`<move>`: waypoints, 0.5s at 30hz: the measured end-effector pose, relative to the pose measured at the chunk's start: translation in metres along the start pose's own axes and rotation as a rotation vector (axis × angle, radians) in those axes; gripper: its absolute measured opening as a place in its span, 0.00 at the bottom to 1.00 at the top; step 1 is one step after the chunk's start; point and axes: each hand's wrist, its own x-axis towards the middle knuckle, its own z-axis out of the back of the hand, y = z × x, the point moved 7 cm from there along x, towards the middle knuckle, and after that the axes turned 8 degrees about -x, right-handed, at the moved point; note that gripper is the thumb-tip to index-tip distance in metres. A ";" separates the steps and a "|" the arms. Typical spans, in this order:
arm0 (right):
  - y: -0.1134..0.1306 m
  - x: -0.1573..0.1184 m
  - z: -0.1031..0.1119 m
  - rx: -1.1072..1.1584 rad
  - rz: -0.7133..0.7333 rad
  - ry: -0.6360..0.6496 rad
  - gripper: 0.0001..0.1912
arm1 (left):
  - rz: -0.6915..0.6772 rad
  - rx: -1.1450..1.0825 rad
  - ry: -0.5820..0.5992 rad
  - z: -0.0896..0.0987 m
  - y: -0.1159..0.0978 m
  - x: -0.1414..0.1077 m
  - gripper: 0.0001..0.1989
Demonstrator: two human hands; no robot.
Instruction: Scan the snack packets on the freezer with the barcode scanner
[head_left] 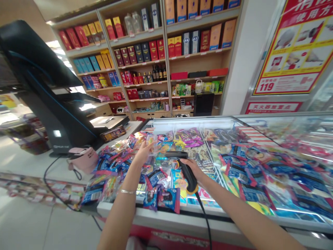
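Observation:
My right hand [194,170] is wrapped round the handle of a black barcode scanner [189,175], whose head points left and whose cable hangs down the front. Farther left, my left hand [145,149] is closed on a clear plastic packet [151,143], somewhat blurred. Many blue and pink snack packets [156,177] lie beneath and around both hands on the glass top of a freezer. Two blue packets [168,198] rest at its front edge, below the scanner.
A black checkout screen and stand [62,114] rises at the left, beside a pink cup-like holder [83,159] and a loose cable. More packets [257,170] cover the freezer's right side. Shelves [143,62] of boxes and bottles stand behind.

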 end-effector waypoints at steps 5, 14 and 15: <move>0.003 0.000 0.000 -0.035 0.054 0.010 0.20 | 0.094 -0.412 0.078 -0.024 0.014 -0.004 0.20; 0.006 0.003 -0.002 -0.151 0.114 0.074 0.21 | 0.071 -0.556 0.081 -0.035 0.024 -0.005 0.22; 0.007 0.002 -0.002 -0.162 0.120 0.075 0.21 | 0.066 -0.546 0.076 -0.035 0.023 -0.005 0.22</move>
